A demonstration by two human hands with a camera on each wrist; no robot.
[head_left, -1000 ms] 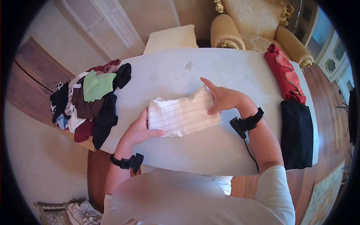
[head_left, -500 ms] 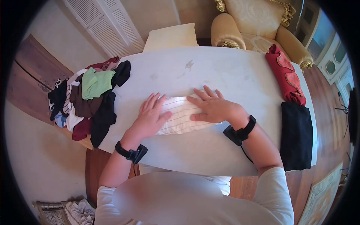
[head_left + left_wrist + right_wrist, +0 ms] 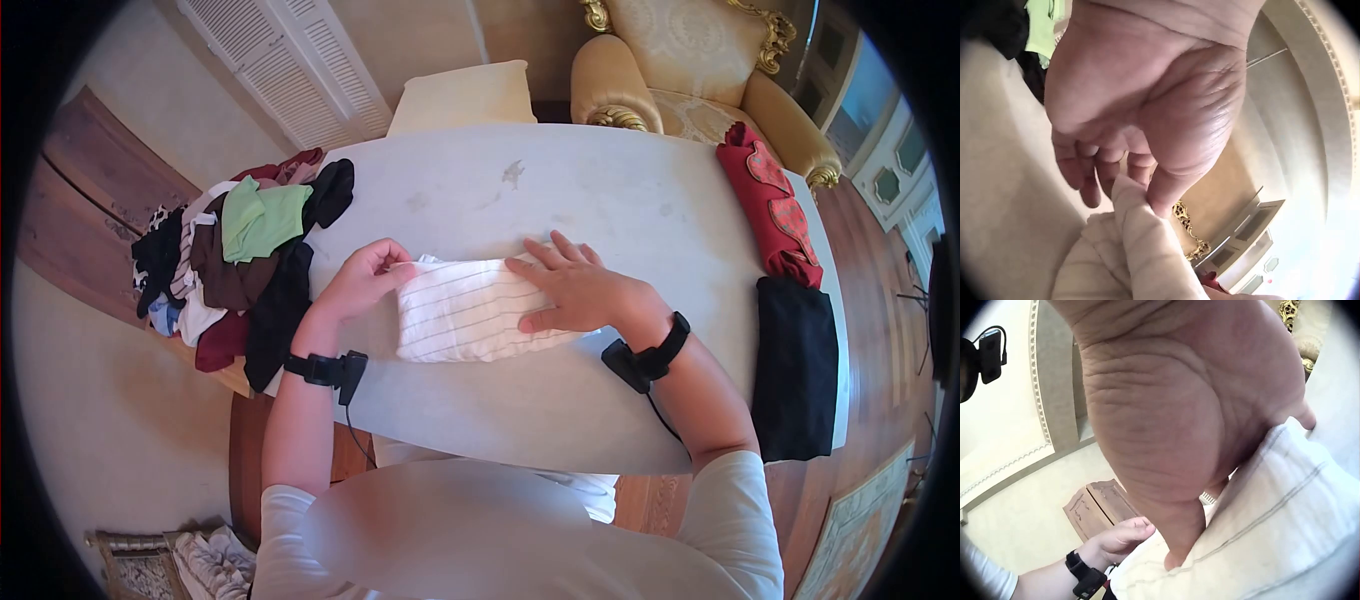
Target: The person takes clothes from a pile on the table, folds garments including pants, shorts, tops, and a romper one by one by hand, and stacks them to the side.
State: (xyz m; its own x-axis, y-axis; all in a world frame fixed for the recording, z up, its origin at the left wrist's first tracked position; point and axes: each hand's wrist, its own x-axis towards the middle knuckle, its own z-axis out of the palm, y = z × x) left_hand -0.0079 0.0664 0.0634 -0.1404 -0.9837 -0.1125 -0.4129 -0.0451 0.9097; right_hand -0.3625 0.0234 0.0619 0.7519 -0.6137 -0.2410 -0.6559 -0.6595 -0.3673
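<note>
A white folded garment (image 3: pixel 465 315) with thin dark stripes lies on the pale table (image 3: pixel 460 410) in front of the person. At its far left corner, the left hand (image 3: pixel 358 283) pinches the fabric between thumb and fingers. The left wrist view shows that pinched corner (image 3: pixel 1130 194) at the thumb tip, drawn up into a fold. The right hand (image 3: pixel 592 295) rests on the right part of the garment with its fingers spread. In the right wrist view its thumb (image 3: pixel 1179 544) presses on the striped cloth.
A loose heap of clothes, with a light green piece (image 3: pixel 262 222) on top, lies at the table's left end. Along the right edge are a rolled red garment (image 3: pixel 770 205) and a folded black one (image 3: pixel 795 370). A gold armchair (image 3: pixel 690 70) stands behind.
Both hands pressed on the garment half a second ago. The left hand has since moved left to its far corner and pinched it. The right hand stays spread on the cloth.
</note>
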